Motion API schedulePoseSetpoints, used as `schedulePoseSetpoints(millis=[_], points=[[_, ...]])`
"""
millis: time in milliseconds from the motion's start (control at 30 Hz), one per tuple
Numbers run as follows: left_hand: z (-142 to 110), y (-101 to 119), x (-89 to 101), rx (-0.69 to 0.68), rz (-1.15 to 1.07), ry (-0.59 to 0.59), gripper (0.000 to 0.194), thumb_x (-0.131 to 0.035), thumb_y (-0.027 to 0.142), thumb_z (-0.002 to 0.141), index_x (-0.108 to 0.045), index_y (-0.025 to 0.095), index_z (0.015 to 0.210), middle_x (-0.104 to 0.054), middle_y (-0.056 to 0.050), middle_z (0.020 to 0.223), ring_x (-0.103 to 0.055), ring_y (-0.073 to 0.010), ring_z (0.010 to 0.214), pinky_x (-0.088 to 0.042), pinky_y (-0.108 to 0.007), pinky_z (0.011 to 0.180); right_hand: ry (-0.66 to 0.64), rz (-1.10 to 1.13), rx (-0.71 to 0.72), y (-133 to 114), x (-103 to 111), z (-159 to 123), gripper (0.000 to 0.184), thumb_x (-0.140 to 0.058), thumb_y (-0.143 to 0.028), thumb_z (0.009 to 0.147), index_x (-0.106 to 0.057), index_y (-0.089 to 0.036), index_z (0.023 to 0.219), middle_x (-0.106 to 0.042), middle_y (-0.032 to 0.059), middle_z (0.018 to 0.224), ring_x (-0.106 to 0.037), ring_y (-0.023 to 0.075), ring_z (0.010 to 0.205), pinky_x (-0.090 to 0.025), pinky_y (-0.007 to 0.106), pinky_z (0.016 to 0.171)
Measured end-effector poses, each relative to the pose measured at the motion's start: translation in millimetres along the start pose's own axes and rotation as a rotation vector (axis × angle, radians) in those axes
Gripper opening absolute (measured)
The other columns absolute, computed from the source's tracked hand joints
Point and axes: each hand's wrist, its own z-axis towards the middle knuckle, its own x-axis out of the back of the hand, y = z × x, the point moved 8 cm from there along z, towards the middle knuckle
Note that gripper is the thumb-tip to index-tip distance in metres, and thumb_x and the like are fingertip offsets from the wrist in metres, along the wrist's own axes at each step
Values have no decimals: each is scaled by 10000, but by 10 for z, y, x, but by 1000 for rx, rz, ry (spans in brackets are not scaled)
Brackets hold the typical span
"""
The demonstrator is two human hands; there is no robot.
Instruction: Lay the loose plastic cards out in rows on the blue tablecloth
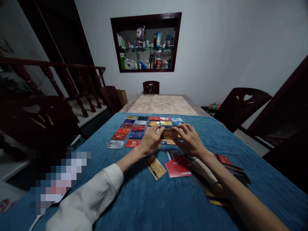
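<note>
gold card point(169, 134) sits just below and right of the frame's centre, pinched at its left edge by the left hand point(151, 139) and at its right edge by the right hand point(191, 140). both hands arch, backs up, turned toward each other; the left forearm point(130, 159) rises from lower left in a white sleeve point(96, 192), the bare right forearm point(231, 187) from lower right.

On our table point(163, 104), blue cloth point(141, 208) covers the near part; there we see rows of bank cards point(136, 135), nearer a gold card point(156, 167) and a red card point(178, 167), rightward a black card point(238, 173).
</note>
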Motion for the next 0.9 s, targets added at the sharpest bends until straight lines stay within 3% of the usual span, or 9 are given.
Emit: schedulePoseSetpoints(millis=[333,700,900], points=[[151,-35,-289,28,38,-149,497,-623,213,839,-483,142,1311,-555,-159,1309,-476,-316,1230,-434,-458,982,-112,-25,-81,268,-237,-102,454,-583,-297,890,-557,-183,1328,-582,151,1285,-436,322,1151,-406,431,891],[218,-67,-544,83,48,-358,298,-622,248,873,-560,138,1143,-600,-146,1210,-494,-311,1178,-417,-468,979,-264,19,-165,457,-497,-226,243,-596,-272,902,-669,-213,1126,-634,103,1298,-460,303,1111,-381,411,832],[188,-88,-674,87,44,-419,222,-599,245,886,-575,144,1082,-609,-148,1184,-500,-312,1162,-406,-485,977,-345,21,-185,484,-656,-296,302,-587,-350,924,-659,-236,1194,-639,116,1286,-459,311,1131,-391,427,834]])
